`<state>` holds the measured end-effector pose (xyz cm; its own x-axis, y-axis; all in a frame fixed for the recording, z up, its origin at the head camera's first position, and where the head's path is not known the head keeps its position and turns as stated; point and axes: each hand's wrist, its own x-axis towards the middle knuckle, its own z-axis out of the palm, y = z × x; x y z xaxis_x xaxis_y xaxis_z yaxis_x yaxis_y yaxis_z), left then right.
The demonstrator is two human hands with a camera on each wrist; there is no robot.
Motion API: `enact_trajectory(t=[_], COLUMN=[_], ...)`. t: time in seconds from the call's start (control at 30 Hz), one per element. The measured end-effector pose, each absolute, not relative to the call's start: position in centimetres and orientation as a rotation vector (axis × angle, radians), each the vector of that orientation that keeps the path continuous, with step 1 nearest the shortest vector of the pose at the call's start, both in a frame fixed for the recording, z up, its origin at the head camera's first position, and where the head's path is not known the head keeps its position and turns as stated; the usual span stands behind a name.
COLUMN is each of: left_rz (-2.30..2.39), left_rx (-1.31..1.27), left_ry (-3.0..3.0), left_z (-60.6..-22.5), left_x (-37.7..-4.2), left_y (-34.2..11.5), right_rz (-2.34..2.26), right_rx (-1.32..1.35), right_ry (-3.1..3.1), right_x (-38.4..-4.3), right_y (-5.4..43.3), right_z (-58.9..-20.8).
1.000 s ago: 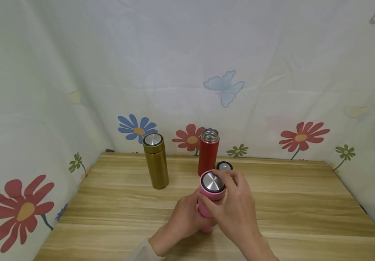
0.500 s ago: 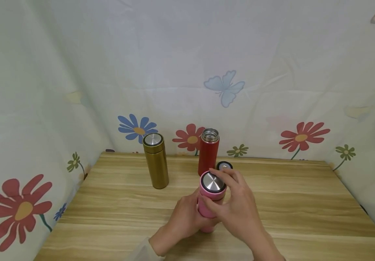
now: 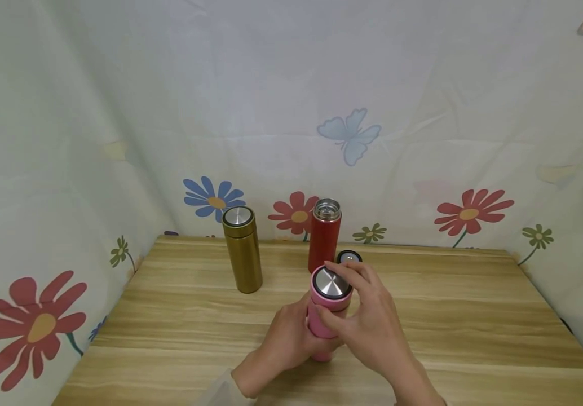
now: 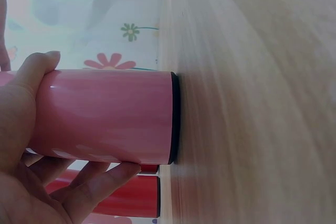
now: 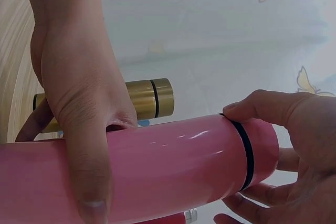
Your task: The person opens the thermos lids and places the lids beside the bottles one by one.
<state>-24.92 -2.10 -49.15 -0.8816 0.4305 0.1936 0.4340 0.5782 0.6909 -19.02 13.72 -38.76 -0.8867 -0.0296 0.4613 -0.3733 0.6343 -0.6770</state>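
Note:
A pink thermos [image 3: 322,324] with a brushed steel disc on its lid [image 3: 331,283] stands upright in front of me. My left hand [image 3: 288,332] grips its body, thumb on one side and fingers round the other. The black-ringed base is right at the tabletop in the left wrist view. On the lid, my right hand [image 3: 372,321] has its thumb at the near side and its fingertips at the far side. A dark band [image 5: 245,153] shows between lid and body in the right wrist view.
Behind the pink thermos is a red thermos [image 3: 323,242] with its mouth uncovered. A loose lid [image 3: 349,257] lies upside down beside it. Farther left stands a capped gold thermos [image 3: 243,254]. A flowered curtain [image 3: 398,186] hangs along the back edge of the wooden table [image 3: 169,338].
Around the pink lid my right fingertips have shifted slightly left at the far side, and the thumb slightly right at the near side. My left hand and the other thermoses stay in place.

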Motion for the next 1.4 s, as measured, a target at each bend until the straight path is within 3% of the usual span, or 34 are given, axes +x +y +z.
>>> enact_trajectory(t=[1.4], left_rz=[-1.230], left_rx=[-0.716], left_ry=[-2.800], left_z=[-49.1], left_x=[-24.7], left_y=[-2.0], right_rz=[0.734], right_rx=[0.134], right_ry=[-2.349], right_x=[-18.4], right_y=[11.9], right_z=[-39.5])
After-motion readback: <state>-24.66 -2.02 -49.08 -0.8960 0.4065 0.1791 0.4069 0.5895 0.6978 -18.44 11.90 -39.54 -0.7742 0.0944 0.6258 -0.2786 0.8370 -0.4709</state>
